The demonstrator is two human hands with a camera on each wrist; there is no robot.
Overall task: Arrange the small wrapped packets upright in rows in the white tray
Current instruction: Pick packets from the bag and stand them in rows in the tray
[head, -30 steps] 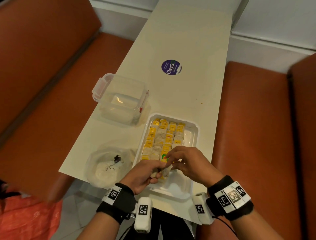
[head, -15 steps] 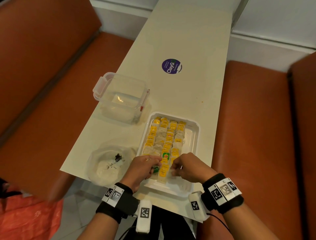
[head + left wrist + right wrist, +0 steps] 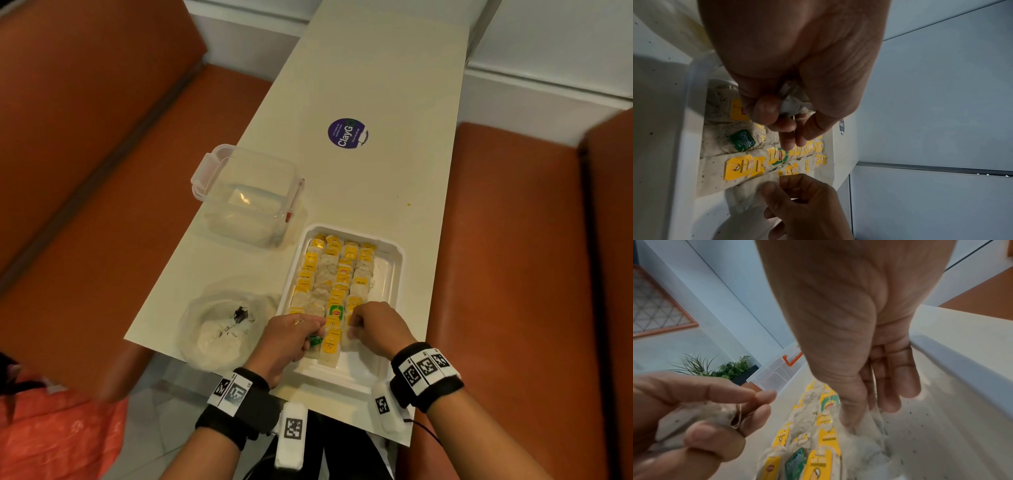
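Observation:
The white tray [image 3: 394,254] lies near the table's front edge. It holds rows of pale packets [image 3: 337,274] with yellow tags, plus a green-tagged one [image 3: 742,140]. My left hand [image 3: 315,334] hovers over the tray's near left corner, its fingers curled round a crumpled packet [image 3: 795,100] with its string. My right hand [image 3: 354,325] pinches the packet [image 3: 748,194] at the near end of the right row. In the right wrist view its thumb presses down into that packet [image 3: 863,439], and the left hand [image 3: 760,402] grips its packet [image 3: 698,413] alongside.
A clear lidded plastic box [image 3: 246,198] stands left of the tray's far end. A clear plastic bag [image 3: 222,329] with crumbs lies at the near left. A purple round sticker [image 3: 347,133] marks the table further off. Orange benches [image 3: 507,274] flank the narrow table.
Both hands have drawn back toward the tray's near end and parted. The packets between them, at the near end of the rows, now show.

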